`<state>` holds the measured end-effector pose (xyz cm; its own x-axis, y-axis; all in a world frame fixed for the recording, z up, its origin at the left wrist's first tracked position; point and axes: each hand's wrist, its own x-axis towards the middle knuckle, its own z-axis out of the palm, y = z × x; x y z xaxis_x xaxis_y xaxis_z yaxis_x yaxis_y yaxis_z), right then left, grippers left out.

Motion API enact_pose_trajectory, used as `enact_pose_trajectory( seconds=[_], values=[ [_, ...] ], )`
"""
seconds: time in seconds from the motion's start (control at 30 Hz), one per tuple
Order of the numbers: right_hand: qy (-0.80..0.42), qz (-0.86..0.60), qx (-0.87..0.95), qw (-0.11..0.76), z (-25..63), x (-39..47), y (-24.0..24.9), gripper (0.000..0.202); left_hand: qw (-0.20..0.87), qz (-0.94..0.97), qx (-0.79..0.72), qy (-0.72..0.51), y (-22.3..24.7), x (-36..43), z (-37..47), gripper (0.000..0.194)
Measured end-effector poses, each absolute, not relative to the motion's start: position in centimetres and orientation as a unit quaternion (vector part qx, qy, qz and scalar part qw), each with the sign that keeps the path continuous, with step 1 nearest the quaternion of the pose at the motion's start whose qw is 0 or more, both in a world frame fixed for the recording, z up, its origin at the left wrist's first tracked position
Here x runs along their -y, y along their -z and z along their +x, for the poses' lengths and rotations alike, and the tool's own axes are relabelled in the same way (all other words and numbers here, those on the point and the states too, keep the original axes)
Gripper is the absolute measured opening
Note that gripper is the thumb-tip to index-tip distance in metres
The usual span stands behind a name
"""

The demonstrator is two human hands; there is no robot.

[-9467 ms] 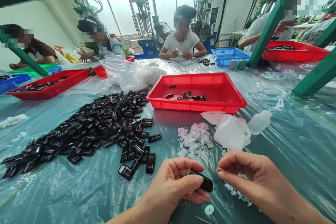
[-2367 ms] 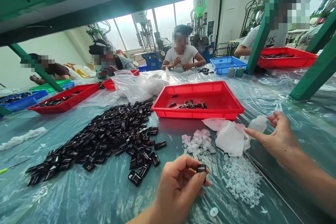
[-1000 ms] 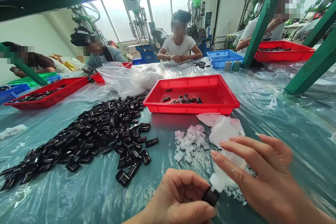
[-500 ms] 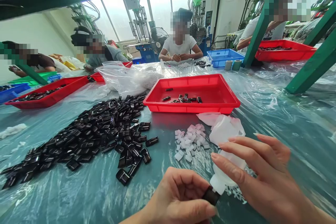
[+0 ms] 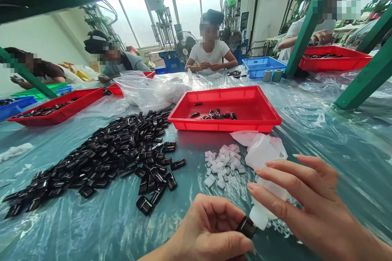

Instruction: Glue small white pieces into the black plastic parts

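Observation:
My left hand [image 5: 214,228] is closed, pinching a small glossy black plastic piece [image 5: 246,227] between thumb and fingers near the bottom of the view. My right hand [image 5: 309,204] grips a translucent white squeeze bottle [image 5: 271,193], which is tilted with its cap end down beside the black piece; its thumb is hidden. A thin tip from the bottle reaches the piece's edge; whether they touch I cannot tell. Small white plastic pieces [image 5: 225,163] lie in a heap beyond my hands. To the left spreads a large pile of similar black pieces [image 5: 122,151].
A red tray [image 5: 226,125] holding several black pieces stands ahead. Behind the heap lies a white bag [image 5: 265,149]; thin white scraps [image 5: 283,228] lie under my right hand. Co-workers sit around the plastic-covered table. A green post [image 5: 364,77] rises at right.
The bottle's cap end has shifted slightly right and down, away from the black piece, showing more of its top. Both hands keep their grips. At the far right, a co-worker's hand has moved.

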<state>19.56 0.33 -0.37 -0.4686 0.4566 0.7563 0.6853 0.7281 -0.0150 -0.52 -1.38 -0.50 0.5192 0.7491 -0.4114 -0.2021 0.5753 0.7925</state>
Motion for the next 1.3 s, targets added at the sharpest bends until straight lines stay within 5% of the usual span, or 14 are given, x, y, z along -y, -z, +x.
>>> enact_pose_trajectory(
  seconds=[1.3],
  values=[
    [0.089,-0.347,0.835,0.417,19.5,-0.5,0.3,0.026,0.807,0.328,-0.403,-0.282,-0.7,1.3,-0.4,0.028]
  ],
)
